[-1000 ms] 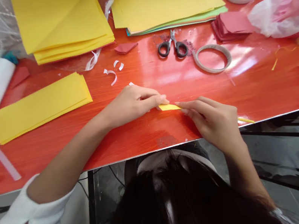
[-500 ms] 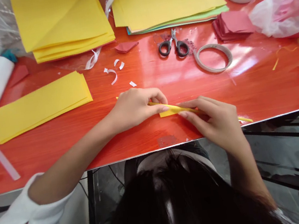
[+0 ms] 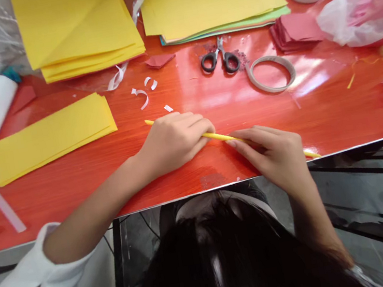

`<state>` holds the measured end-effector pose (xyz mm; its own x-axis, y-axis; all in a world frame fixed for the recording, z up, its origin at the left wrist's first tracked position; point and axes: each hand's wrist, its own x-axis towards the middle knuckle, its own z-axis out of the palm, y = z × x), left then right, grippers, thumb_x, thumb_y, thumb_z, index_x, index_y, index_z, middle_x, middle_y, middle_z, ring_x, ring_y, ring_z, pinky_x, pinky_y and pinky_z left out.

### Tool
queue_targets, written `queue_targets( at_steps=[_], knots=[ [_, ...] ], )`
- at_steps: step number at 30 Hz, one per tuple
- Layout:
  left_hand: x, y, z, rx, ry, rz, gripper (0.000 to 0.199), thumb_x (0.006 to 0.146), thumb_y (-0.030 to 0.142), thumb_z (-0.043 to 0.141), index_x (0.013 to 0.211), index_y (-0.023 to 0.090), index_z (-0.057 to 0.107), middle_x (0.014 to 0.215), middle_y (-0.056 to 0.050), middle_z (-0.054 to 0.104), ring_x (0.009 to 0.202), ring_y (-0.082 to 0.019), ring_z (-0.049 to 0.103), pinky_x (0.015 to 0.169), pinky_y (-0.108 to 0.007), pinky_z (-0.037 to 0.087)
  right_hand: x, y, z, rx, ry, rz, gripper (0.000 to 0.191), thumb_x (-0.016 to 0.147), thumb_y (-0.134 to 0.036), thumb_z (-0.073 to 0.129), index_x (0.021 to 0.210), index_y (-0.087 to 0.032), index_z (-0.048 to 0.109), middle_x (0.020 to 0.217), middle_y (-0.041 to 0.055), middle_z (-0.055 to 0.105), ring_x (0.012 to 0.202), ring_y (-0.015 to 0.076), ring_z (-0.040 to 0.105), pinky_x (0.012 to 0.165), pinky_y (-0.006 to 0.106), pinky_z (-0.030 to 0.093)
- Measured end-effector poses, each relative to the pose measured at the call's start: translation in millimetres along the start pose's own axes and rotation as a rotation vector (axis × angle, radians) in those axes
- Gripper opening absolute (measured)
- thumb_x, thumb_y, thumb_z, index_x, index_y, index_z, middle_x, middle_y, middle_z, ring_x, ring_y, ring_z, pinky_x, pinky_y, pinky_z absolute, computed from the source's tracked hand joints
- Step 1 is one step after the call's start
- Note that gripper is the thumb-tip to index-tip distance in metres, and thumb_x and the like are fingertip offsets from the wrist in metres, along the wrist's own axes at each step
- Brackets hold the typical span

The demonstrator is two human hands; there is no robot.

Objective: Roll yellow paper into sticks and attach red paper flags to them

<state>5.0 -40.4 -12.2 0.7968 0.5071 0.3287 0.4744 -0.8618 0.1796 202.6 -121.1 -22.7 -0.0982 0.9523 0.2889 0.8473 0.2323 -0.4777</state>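
Note:
A thin rolled yellow paper stick (image 3: 220,136) lies slantwise near the table's front edge, its ends showing beyond both hands. My left hand (image 3: 178,138) is closed over its left half, back of the hand up and fingers curled round it. The thumb of that hand is hidden. With thumb and fingertips, my right hand (image 3: 276,154) pinches the stick to the right of the middle. A short stretch of the roll shows between the two hands.
On the red table (image 3: 139,181) lie yellow paper strips (image 3: 54,137), two yellow paper stacks, black-handled scissors (image 3: 219,58), a tape roll (image 3: 271,74) and white scraps (image 3: 142,98). Red paper squares (image 3: 296,32) and pink-white crumpled plastic (image 3: 357,13) are at the right.
A flat flap of yellow paper that showed under the roll is no longer visible; only the narrow roll shows. My left hand has turned further over the stick, its thumb tucked out of sight.

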Motion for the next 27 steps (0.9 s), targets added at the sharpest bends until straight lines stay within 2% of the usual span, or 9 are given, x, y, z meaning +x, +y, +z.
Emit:
queue_targets(
  at_steps=[3,6,10,13,19,23,27],
  knots=[
    [-1.6,1.0,1.6,0.107,0.066,0.053,0.028,0.093,0.029,0.040,0.085,0.016,0.063,0.077,-0.002,0.067,0.070,-0.013,0.060,0.061,-0.025,0.039,-0.2,0.3,0.3,-0.008,0.011,-0.019,0.023,0.087,-0.037,0.052,0.093,-0.022,0.069,0.071,-0.0005,0.065,0.060,0.0097,0.057,0.053,0.022,0.035],
    [-3.1,2.4,3.9,0.097,0.089,0.044,0.026,0.092,0.028,0.041,0.085,0.016,0.062,0.077,-0.002,0.067,0.071,-0.013,0.061,0.063,-0.024,0.041,-1.1,1.3,1.7,-0.069,0.037,-0.050,0.023,0.087,-0.036,0.052,0.095,-0.022,0.069,0.070,-0.0009,0.064,0.057,0.0084,0.056,0.051,0.022,0.033],
    [-2.9,6.2,6.5,-0.076,0.103,-0.098,0.013,0.087,0.024,0.052,0.095,0.017,0.059,0.085,0.000,0.068,0.076,-0.011,0.062,0.067,-0.022,0.044,-3.3,3.4,4.7,-0.214,0.115,-0.145,0.022,0.088,-0.034,0.052,0.094,-0.022,0.069,0.067,-0.0014,0.064,0.054,0.0070,0.054,0.048,0.023,0.029],
    [-0.8,9.3,6.7,-0.237,0.098,-0.200,0.014,0.082,0.018,0.057,0.096,0.017,0.059,0.087,0.001,0.067,0.080,-0.011,0.062,0.069,-0.021,0.045,-4.0,3.9,6.3,-0.327,0.163,-0.211,0.020,0.088,-0.033,0.052,0.094,-0.023,0.069,0.065,-0.0021,0.062,0.050,0.0067,0.049,0.047,0.024,0.027],
    [2.3,9.5,3.2,-0.418,0.041,-0.262,0.020,0.080,0.016,0.058,0.100,0.018,0.058,0.094,0.000,0.066,0.087,-0.011,0.062,0.076,-0.023,0.047,-2.5,3.4,6.6,-0.401,0.191,-0.253,0.018,0.087,-0.033,0.053,0.091,-0.023,0.068,0.062,-0.0036,0.060,0.048,0.0069,0.045,0.046,0.024,0.027],
    [1.6,8.0,2.5,-0.366,0.039,-0.189,0.021,0.083,0.021,0.059,0.104,0.018,0.057,0.091,0.000,0.066,0.084,-0.010,0.061,0.075,-0.023,0.046,-2.8,3.8,6.4,-0.391,0.187,-0.261,0.019,0.087,-0.033,0.052,0.091,-0.023,0.068,0.063,-0.0035,0.061,0.049,0.0071,0.047,0.047,0.024,0.027],
    [-1.3,6.5,6.1,-0.187,0.179,0.072,0.014,0.088,0.018,0.051,0.100,0.016,0.057,0.086,-0.001,0.067,0.078,-0.011,0.060,0.074,-0.024,0.047,-4.0,3.9,5.0,-0.300,0.146,-0.216,0.020,0.088,-0.034,0.052,0.090,-0.023,0.068,0.064,-0.0028,0.062,0.051,0.0070,0.051,0.047,0.024,0.027]
  ],
)
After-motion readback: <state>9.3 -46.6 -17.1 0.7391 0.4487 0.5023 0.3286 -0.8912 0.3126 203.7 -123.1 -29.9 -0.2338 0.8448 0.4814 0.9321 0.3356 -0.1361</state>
